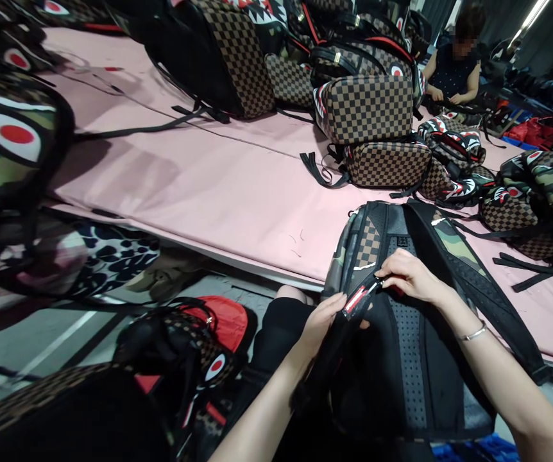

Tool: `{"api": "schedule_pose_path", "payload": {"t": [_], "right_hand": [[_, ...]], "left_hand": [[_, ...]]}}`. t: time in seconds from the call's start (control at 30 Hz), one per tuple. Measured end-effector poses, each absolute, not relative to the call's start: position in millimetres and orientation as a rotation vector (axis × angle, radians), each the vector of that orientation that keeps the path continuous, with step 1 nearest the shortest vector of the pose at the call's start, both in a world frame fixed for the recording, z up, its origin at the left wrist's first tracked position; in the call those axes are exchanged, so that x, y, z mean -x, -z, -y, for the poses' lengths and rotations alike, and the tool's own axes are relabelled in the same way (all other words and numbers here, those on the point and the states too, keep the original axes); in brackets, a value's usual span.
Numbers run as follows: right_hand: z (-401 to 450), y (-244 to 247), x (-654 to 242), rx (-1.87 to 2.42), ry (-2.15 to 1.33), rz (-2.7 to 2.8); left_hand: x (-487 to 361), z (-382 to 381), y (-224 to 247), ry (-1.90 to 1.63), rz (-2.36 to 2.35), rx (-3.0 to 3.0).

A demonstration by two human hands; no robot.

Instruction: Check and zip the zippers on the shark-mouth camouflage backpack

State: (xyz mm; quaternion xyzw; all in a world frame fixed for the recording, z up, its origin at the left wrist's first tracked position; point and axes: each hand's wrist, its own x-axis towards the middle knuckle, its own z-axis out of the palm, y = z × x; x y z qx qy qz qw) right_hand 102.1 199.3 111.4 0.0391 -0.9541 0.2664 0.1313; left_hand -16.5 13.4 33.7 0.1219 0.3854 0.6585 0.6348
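Observation:
A black backpack (414, 359) with checked and camouflage panels leans against the table edge, its padded back toward me. My left hand (327, 317) grips one of its shoulder straps (367, 282), thumb beside a red and white label (356, 300) on it. My right hand (408, 274) is closed in a pinch just above that label, at the strap's edge. Something small and dark shows at its fingertips, too small to name. The other shoulder strap (491, 298) hangs loose on the right side of the backpack.
The pink-covered table (238, 192) carries stacked checked backpacks (370, 109) at the back and more camouflage bags (536, 205) at right. A camouflage bag (11, 141) stands at left. Below lies a red-lined bag (223, 321). Another person (457, 64) works at the far right.

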Motion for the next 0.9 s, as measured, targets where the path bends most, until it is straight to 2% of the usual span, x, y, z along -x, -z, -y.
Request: {"api": "schedule_pose_path", "payload": {"t": [0.9], "right_hand": [[-179,-123,-81,-0.309,-0.671,3.033]], "left_hand": [[15,-17,-31,-1.502,-0.787,-0.259]]}}
